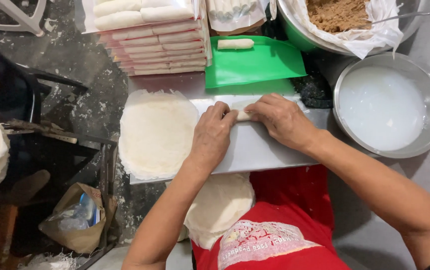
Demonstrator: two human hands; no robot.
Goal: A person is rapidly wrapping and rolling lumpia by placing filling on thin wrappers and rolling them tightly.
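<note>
Table top w/ a flat shiny steel work board (pixel 265 150) across it, person in a red shirt leaning over. Right of board, round steel bowl of cloudy white liquid (pixel 390 107); up top, bigger foil-lined basin of brown crumbly filling (pixel 340 12). Left on board, stack of thin round white wrappers (pixel 157 132). Behind it, trays of finished pale rolls in plastic (pixel 157 40), plus a green plastic tray (pixel 255 65) w/ one roll. Left hand (pixel 212 135) & right hand (pixel 282 120) meet mid-board, fingers curled down and pressed on a small pale wrapper roll (pixel 243 115) between them.
</note>
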